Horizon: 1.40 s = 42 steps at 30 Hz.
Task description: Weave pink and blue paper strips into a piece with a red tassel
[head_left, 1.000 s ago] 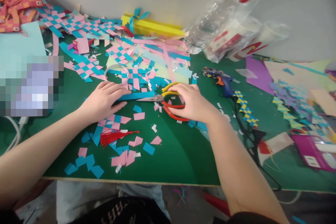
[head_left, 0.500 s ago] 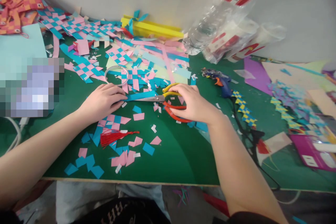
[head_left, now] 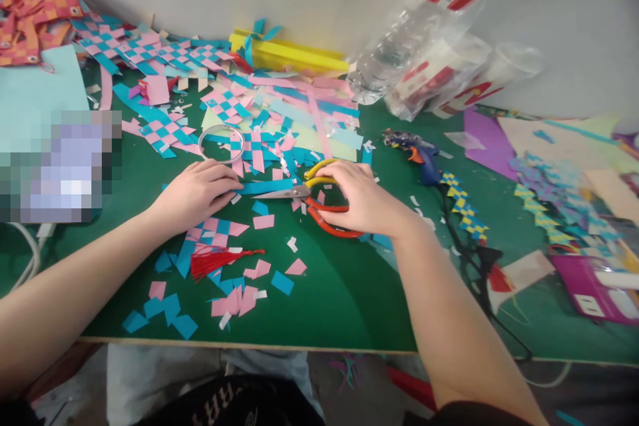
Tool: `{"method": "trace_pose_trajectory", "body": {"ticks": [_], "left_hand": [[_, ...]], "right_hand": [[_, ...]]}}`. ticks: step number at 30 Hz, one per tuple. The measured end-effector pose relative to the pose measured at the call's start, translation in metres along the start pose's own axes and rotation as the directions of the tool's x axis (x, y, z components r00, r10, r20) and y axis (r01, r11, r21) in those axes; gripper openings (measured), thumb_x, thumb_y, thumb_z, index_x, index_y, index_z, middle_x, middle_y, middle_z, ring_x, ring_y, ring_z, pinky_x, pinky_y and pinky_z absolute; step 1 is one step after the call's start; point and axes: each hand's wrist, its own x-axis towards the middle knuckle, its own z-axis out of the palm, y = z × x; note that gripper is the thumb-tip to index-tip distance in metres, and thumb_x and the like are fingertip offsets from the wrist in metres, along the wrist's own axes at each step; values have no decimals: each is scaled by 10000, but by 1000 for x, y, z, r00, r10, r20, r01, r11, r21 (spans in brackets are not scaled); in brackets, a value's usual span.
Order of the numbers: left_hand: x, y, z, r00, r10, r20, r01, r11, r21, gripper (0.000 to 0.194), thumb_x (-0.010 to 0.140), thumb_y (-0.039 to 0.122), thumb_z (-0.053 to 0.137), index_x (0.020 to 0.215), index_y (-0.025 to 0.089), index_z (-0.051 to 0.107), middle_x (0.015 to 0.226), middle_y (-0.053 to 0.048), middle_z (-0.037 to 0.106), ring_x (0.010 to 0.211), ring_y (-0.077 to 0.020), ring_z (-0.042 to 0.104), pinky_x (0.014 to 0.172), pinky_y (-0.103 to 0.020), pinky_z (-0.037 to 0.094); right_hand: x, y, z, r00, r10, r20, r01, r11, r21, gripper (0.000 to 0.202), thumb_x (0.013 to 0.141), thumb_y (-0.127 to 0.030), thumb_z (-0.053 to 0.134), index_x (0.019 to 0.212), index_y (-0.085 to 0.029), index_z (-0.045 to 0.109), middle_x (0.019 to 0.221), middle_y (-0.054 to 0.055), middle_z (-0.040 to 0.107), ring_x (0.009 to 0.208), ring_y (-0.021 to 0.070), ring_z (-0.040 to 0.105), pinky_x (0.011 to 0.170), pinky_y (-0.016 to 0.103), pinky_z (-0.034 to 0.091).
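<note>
Between my hands stretches a blue paper strip (head_left: 269, 186), its left end pinched in my left hand (head_left: 204, 188). My right hand (head_left: 357, 194) grips a pair of scissors (head_left: 299, 191) by its yellow and orange-red handles, fingers through the loops. The blades point left and lie along the strip near its right end; the handles are spread. Just below my left hand is a pink and blue woven paper piece (head_left: 219, 231) with a red tassel (head_left: 214, 261). Above that hand lies a white tape roll (head_left: 222, 144).
Pink and blue scraps (head_left: 172, 308) litter the green table (head_left: 339, 306). A blue glue gun (head_left: 424, 165) with a black cord lies to the right. Wrapped cups (head_left: 439, 70) and a plastic bottle (head_left: 389, 46) stand behind. A blurred-out phone (head_left: 64, 170) sits left.
The scissors have shifted slightly left and their handles have spread a little wider. My left hand stays in place on the strip.
</note>
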Motion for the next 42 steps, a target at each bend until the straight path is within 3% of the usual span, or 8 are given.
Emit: {"method": "trace_pose_trajectory", "body": {"ticks": [17,21,23,26,30,42], "left_hand": [[0,1,0,999,-26,47,29,998,-58,297,995,327,432,1053,216,701,1124,-74,685,1067,-215,604,959,-405,492],[0,3,-3,999,-10,42,11,999,-33,298,993,327,442,1134,214,679,1165,-81,679,1121,-239,592,962,-420,487],[2,5,-5,998,29,60,-26,999,-42,328,998,315,433,1241,214,628,1275,-79,645,1221,-244,551,1035,-435,445],[3,9,-6,981,104,166,-93,993,-75,432,1005,340,420,1421,237,471,1467,-47,504,1399,-221,402,1192,-448,270],[3,11,-5,952,85,292,-71,996,-59,561,1007,440,398,1522,246,288,1565,-30,350,1483,-203,246,1241,-455,96],[3,8,-3,940,66,333,-57,998,-36,562,1012,468,372,1523,250,285,1571,-14,330,1493,-187,211,1240,-425,75]], "right_hand": [[3,-2,2,1000,-15,-9,15,1000,18,372,778,-382,665,1097,-262,517,1260,100,622,1261,307,535,1045,541,361],[2,1,1,1000,-13,-8,14,1000,22,358,779,-374,663,1094,-260,535,1258,95,630,1258,311,541,1036,543,361],[2,1,1,1000,-8,-6,8,1000,25,358,780,-379,664,1096,-261,542,1268,91,626,1254,312,545,1035,541,359],[2,-1,0,1000,4,-9,-4,999,33,351,789,-394,655,1098,-264,550,1273,84,626,1248,309,550,1037,536,357],[2,-1,-1,1000,21,-16,-20,999,43,352,777,-379,658,1092,-263,552,1269,82,629,1231,308,560,1033,531,368],[0,0,-4,999,50,11,-51,996,68,333,759,-383,656,1053,-264,556,1261,78,639,1183,323,584,978,526,423]]}}
